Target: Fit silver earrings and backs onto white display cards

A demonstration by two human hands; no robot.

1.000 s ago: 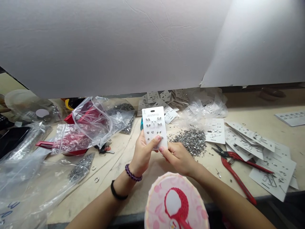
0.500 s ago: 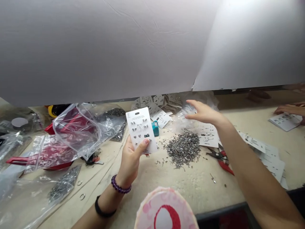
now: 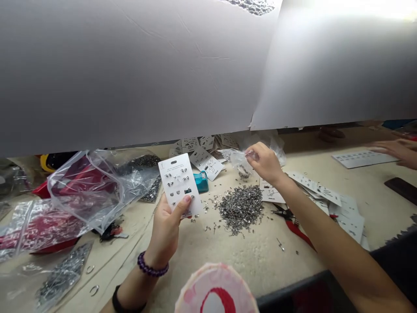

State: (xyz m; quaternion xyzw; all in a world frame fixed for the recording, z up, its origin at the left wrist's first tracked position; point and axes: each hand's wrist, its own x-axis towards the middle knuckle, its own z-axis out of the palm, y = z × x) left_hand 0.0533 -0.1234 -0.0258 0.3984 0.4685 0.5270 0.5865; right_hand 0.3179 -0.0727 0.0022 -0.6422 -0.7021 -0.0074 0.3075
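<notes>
My left hand (image 3: pixel 169 221) grips a white earring card (image 3: pixel 178 174) upright, thumb across its lower front; several small metal earrings sit in rows on it. Beyond the pile, my right hand (image 3: pixel 265 163) pinches the edge of a clear plastic bag (image 3: pixel 240 160) with small dark pieces inside. Between the hands, on the table, lies a heap of small silvery metal pieces (image 3: pixel 241 208). Just behind the held card stands a teal plastic object (image 3: pixel 201 181). More earring cards (image 3: pixel 206 161) lie scattered at the back.
Red-handled pliers (image 3: pixel 295 224) and stacked cards (image 3: pixel 348 213) lie right of the heap. Clear bags (image 3: pixel 94 191) cover the left side. A large white panel (image 3: pixel 137 78) hangs low over the table. Another person's hand (image 3: pixel 395 150) rests by a white card strip (image 3: pixel 361 158) at far right.
My right hand has gone from spread fingers above the plastic bag to pinching its edge. My left hand still holds the card. The other person's hand now has a longer card beneath it.
</notes>
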